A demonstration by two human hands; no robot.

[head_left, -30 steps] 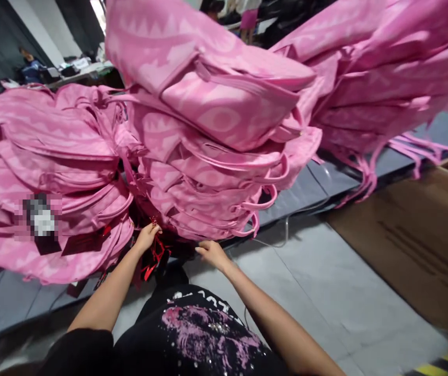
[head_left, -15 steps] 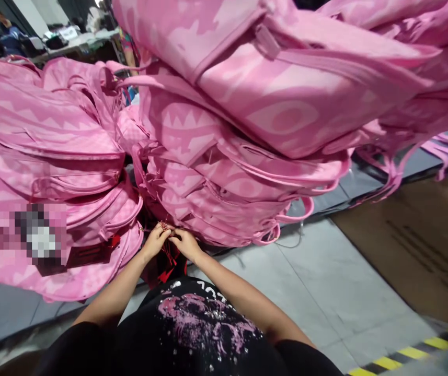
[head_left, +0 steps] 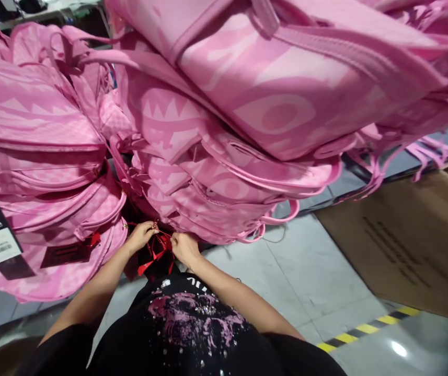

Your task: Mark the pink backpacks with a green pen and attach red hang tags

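"So, where do the red cords (head_left: pixel 162 241) lie?"

"Between the left hand (head_left: pixel 142 237) and the right hand (head_left: pixel 185 249), by the gap in the stacked pink bags (head_left: pixel 224 201), strands running down and rightward."

"And which grip is nearer?"

"The left: it pinches their upper end. The right, fingers curled, is just beside; whether it holds a strand, one cannot tell."

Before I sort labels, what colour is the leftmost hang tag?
The hang tag is black and white; best in head view.
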